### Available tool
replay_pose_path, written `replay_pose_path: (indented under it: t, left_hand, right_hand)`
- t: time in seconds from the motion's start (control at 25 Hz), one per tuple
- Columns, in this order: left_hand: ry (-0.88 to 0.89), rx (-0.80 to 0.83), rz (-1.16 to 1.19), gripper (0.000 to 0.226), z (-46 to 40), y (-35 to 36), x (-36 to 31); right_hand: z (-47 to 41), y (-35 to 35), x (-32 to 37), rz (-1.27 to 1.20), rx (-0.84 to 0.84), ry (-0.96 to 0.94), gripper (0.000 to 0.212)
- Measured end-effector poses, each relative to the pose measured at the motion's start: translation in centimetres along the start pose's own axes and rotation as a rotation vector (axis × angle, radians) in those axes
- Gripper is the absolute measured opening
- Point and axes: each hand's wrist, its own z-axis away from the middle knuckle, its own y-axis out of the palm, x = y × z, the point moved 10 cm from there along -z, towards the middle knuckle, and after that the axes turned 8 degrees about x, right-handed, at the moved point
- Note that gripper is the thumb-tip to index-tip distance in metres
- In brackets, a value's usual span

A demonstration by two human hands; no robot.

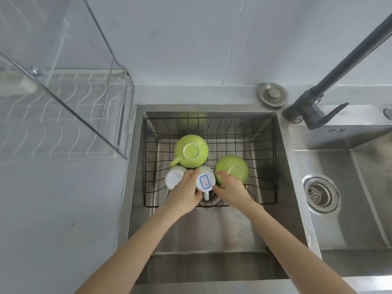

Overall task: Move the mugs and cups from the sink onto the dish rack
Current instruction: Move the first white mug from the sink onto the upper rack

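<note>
Inside the left sink basin (212,230) sits a black wire basket (263,166) holding upside-down cups. A green mug (192,150) lies at the back. In front of it stand a plain white cup (174,179) and a white mug with a blue-framed label (205,180), its handle pointing toward me. My left hand (186,194) wraps around this labelled mug between the two white ones. A second green mug (233,169) stands to the right, and my right hand (230,186) is closed on its near side. The steel dish rack (63,115) stands on the counter at left.
A dark grey faucet (318,96) rises at the back right between the basins. A round metal cap (273,94) lies on the sink ledge. The right basin has a drain strainer (320,194). The grey counter (53,209) stretches left of the sink.
</note>
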Motion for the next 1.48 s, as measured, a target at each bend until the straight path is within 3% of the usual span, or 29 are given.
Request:
replay_pose_path:
  t: [0.32,0.88,1.36,1.48]
  left_hand:
    - [-0.08,0.063,-0.045,0.07,-2.9,2.4,1.7]
    - [-0.128,-0.075,-0.008,0.066,-3.1,2.1,1.4]
    - [0.056,-0.2,-0.097,0.065,3.0,-2.5,-3.0]
    - [0.184,-0.226,-0.036,0.067,5.7,-3.6,-4.6]
  right_hand:
    - [-2.9,1.7,-1.1,-0.085,0.03,0.034,0.057]
    - [-3.0,2.3,-1.0,-0.226,0.028,0.066,0.056]
    - [5.0,-1.4,2.6,-0.193,0.001,-0.113,0.045]
    - [8.3,-2.2,3.9,-0.148,0.018,-0.175,0.05]
